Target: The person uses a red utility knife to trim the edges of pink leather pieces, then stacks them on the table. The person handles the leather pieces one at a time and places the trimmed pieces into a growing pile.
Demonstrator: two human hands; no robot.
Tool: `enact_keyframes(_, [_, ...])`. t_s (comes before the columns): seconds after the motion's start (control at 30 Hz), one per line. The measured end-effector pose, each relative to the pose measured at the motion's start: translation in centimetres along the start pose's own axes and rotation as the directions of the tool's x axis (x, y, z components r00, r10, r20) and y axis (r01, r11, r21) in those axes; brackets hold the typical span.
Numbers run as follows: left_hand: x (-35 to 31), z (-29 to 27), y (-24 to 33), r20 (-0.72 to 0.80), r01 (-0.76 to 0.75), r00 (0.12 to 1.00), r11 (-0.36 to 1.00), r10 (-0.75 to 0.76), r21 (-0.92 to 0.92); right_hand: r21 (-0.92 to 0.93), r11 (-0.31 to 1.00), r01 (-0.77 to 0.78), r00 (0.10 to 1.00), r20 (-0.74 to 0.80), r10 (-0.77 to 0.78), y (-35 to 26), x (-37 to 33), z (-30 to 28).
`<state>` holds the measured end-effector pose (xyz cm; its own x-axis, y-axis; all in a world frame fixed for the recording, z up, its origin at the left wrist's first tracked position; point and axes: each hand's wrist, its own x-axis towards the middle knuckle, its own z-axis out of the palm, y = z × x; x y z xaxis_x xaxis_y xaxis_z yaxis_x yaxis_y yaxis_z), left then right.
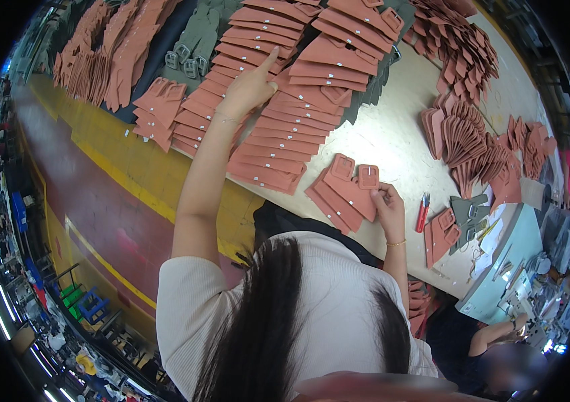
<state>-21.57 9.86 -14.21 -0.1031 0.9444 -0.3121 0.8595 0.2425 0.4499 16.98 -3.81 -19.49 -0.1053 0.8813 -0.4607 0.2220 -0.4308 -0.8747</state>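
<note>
My left hand (248, 90) reaches over long overlapping rows of rust-coloured fabric pieces (275, 144) marked with small white stickers. Its index finger is stretched out onto the row, the thumb apart, and nothing shows in its grip. Near the table edge, my right hand (390, 206) pinches the corner of a rust fabric belt piece (350, 189) beside its square covered buckle (369, 176). Under and left of that piece lies a similar one with its own covered buckle (342, 166). The right fingertips are partly hidden by the fabric.
Red-handled snips (423, 213) lie right of my right hand, beside more rust pieces (438, 240) and a green buckled piece (469, 213). Fanned rust stacks (462, 137) cover the table's right. Green belts with metal buckles (194, 50) lie far left. A person (499, 335) sits by a sewing machine.
</note>
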Motion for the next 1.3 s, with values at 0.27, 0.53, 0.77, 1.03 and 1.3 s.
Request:
enact_keyframes(0.27, [-1.0, 0.3, -0.5, -0.01, 0.008, 1.0, 0.999, -0.009, -0.039, 0.003, 1.0, -0.012, 1.0, -0.005, 0.012, -0.3, 0.1, 0.1])
enact_keyframes(0.53, [-1.6, 1.0, -2.1, -0.045, -0.008, 0.999, 1.0, 0.009, 0.028, -0.008, 1.0, -0.026, 1.0, -0.003, 0.026, -0.4, 0.1, 0.0])
enact_keyframes(0.77, [-2.5, 1.6, -2.6, -0.067, -0.007, 0.998, 0.997, 0.012, 0.077, -0.033, 0.999, -0.006, 1.0, 0.005, 0.006, -0.2, 0.2, -0.1])
enact_keyframes(1.03, [-4.1, 1.5, -2.5, -0.074, 0.078, 0.995, 0.993, -0.072, 0.086, -0.045, 0.999, -0.009, 1.0, -0.012, 0.008, -0.1, 0.2, 0.0])
enact_keyframes(1.3, [-6.6, 1.8, -2.4, -0.079, 0.141, 0.987, 0.99, -0.14, 0.005, -0.027, 1.0, -0.007, 1.0, 0.005, 0.007, 0.2, 0.3, -0.3])
